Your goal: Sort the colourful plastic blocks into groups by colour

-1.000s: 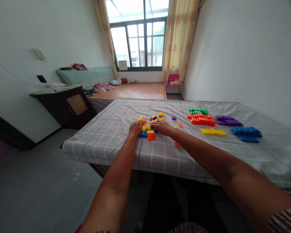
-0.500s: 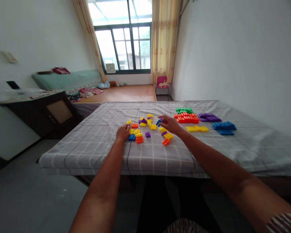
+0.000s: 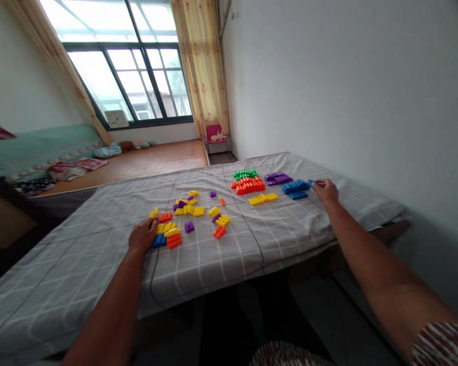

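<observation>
Pinching by an end, I judge, suits the blue piece (image 3: 312, 181), likely light, stiff and slick, that my right hand (image 3: 326, 191) grips beside the blue pile (image 3: 295, 187) on the bench (image 3: 229, 262); whether my left hand (image 3: 142, 236) holds anything I cannot tell.

The desk (image 3: 107, 218) was cut off at its near left corner; a blue block (image 3: 312, 181) was partly covered by the right grip (image 3: 327, 191).
</observation>
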`<state>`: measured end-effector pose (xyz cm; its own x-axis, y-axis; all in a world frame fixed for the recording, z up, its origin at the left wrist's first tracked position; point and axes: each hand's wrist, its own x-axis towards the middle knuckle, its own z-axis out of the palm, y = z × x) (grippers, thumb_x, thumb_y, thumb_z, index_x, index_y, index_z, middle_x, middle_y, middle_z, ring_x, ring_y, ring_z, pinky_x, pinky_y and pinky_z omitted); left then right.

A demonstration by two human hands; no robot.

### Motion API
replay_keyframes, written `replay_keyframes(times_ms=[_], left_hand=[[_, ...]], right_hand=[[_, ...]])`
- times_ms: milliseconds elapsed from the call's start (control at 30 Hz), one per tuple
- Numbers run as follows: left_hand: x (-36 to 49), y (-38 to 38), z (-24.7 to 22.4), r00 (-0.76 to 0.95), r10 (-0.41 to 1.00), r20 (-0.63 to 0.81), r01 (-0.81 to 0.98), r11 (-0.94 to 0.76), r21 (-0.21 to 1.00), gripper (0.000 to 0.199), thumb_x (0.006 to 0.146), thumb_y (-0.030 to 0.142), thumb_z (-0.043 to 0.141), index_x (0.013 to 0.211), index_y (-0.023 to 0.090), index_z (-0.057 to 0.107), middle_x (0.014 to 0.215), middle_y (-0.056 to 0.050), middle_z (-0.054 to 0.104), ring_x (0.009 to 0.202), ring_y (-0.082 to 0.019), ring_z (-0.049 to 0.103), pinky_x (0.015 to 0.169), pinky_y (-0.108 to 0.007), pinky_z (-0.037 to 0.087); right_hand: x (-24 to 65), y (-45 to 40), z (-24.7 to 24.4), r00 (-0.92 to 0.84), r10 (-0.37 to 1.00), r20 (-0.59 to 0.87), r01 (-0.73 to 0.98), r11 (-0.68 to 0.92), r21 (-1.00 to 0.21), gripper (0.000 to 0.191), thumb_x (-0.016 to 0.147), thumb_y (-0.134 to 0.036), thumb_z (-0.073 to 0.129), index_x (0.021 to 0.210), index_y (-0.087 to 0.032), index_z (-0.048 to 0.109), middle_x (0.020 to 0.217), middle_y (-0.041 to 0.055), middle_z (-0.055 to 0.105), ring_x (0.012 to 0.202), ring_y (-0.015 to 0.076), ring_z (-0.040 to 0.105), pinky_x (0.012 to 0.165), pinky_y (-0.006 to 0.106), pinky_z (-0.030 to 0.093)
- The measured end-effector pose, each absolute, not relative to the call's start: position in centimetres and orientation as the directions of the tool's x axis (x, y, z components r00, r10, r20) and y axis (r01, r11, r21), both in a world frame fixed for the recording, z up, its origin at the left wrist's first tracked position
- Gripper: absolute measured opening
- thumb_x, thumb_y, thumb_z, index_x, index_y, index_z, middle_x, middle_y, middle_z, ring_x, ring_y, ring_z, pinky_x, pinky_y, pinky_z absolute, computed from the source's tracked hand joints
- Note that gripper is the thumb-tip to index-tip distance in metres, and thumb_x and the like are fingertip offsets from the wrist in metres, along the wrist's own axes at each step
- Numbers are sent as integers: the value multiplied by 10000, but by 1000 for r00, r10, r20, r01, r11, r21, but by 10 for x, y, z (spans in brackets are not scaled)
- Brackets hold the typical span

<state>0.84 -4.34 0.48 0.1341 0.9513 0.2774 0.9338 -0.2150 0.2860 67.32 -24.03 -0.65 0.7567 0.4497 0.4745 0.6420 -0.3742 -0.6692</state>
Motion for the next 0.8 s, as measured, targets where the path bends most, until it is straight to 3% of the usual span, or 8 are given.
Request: replay_keyframes(times_ms=[100, 333, 467, 533, 667, 733, 800], left_hand=[[8, -42, 5, 138, 944, 299, 939, -221, 262, 432, 883, 351, 356, 1112, 191, 686, 1160, -111, 680, 1051, -248, 625, 880, -330, 480], [7, -41, 2, 153, 945, 290, 939, -231, 255, 426, 890, 349, 347, 1131, 207, 669, 1169, -97, 674, 1070, -238, 614, 901, -324, 469], [9, -44, 4, 169, 945, 280, 953, -229, 197, 451, 906, 347, 311, 1121, 193, 676, 1151, -106, 674, 1053, -230, 619, 901, -307, 463], [11, -45, 10, 178, 948, 264, 963, -222, 149, 454, 909, 345, 306, 1078, 188, 697, 1121, -118, 679, 1026, -234, 627, 887, -310, 463], [15, -40, 25, 198, 973, 121, 970, -212, 116, 457, 916, 418, 328, 975, 198, 724, 1039, -117, 709, 965, -239, 644, 801, -296, 468], [17, -36, 27, 155, 986, 62, 976, -162, 146, 449, 920, 416, 335, 947, 197, 726, 1008, -115, 721, 950, -232, 649, 765, -278, 459], [20, -35, 24, 87, 991, 102, 977, -106, 188, 461, 934, 391, 316, 966, 176, 722, 1031, -135, 714, 950, -232, 648, 763, -282, 451]], right_hand=[[678, -247, -17, 815, 430, 388, 574, -516, -636, 273, 738, -399, 598, 864, -160, 640, 867, 111, 692, 816, 244, 634, 777, 371, 479], [658, -250, -17, 772, 510, 379, 636, -629, -447, 294, 791, -423, 555, 922, -185, 668, 908, 125, 684, 819, 250, 632, 725, 365, 468], [655, -254, -14, 767, 531, 361, 642, -641, -420, 341, 791, -443, 546, 938, -169, 685, 912, 151, 664, 805, 269, 622, 711, 385, 463], [655, -257, -14, 759, 514, 400, 651, -616, -444, 349, 812, -432, 522, 961, -160, 683, 927, 166, 652, 814, 277, 612, 709, 393, 459], [644, -251, -10, 671, 399, 625, 732, -494, -470, 312, 865, -326, 456, 1028, -153, 658, 1025, 206, 630, 949, 304, 578, 777, 406, 444], [624, -237, -2, 542, 443, 714, 837, -358, -413, 290, 876, -275, 436, 1031, -158, 651, 1010, 201, 632, 975, 298, 568, 823, 397, 434], [587, -220, 11, 384, 559, 735, 921, -180, -344, 278, 884, -266, 435, 1036, -163, 644, 1000, 181, 636, 927, 275, 579, 840, 380, 438]])
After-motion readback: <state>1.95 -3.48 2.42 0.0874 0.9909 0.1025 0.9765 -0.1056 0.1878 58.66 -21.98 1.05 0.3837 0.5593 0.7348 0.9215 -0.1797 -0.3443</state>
